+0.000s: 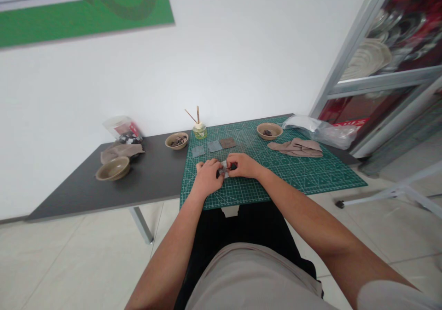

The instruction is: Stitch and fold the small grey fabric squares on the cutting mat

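Note:
Over the near part of the green cutting mat [248, 188], my left hand [208, 175] and my right hand [244, 166] meet, fingers closed. Between them is a small light-grey piece [225, 169], pinched from both sides. Something dark shows at the fingertips of each hand; its kind is too small to make out. Just beyond my hands lie flat square patches: a grey patch [198, 151], a blue-grey patch [214, 146] and a brown patch [228, 143].
A bowl of dark bits [177, 140] and a reed diffuser [199, 129] stand behind left. Another bowl [269, 131] and a brown cloth [297, 148] are right, near a plastic bag [324, 130]. Far left are a bowl [113, 169], a cloth [120, 152] and a clear container [122, 128].

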Available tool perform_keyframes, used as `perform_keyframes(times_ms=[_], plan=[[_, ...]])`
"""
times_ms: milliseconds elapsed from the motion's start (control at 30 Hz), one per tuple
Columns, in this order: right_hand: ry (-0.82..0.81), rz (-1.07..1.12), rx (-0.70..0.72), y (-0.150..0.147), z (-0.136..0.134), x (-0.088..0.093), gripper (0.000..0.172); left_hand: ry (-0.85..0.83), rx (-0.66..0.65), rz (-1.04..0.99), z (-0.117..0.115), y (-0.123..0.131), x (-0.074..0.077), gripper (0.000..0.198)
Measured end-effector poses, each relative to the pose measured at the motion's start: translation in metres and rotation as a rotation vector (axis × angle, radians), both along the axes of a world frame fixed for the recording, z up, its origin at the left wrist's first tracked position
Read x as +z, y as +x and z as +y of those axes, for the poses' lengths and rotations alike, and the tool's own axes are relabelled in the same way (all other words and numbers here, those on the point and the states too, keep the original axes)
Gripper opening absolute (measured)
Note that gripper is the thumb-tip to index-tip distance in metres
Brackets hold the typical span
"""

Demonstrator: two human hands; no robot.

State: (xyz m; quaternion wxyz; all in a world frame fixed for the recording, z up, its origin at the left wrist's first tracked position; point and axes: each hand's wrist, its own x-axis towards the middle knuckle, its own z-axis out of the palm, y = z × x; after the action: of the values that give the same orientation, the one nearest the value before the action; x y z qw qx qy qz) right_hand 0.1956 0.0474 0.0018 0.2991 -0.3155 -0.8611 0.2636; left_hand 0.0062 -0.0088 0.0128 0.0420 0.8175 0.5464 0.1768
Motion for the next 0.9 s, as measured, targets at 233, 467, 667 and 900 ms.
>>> perform_keyframes(times_ms=[233,467,667,900], plan=[[-0.06,0.001,0.077,0.0015,0.0017,-0.0007,0.012,-0.024,0.039,0.004,0.0001,0.0015,0.0014,0.009],[-0.03,0.022,0.063,0.0007,0.0032,-0.0027,0.011,-0.005,0.009,-0.008,0.0008,-0.0005,0.0007,0.009],[-0.066,0.02,0.053,0.0009,0.0049,-0.0049,0.014,-0.037,0.018,-0.002,0.0017,-0.0004,0.0004,0.009],[-0.101,0.054,0.077,0.0016,0.0046,-0.0032,0.014,-0.046,0.01,0.009,0.0011,-0.0001,0.0036,0.011]])
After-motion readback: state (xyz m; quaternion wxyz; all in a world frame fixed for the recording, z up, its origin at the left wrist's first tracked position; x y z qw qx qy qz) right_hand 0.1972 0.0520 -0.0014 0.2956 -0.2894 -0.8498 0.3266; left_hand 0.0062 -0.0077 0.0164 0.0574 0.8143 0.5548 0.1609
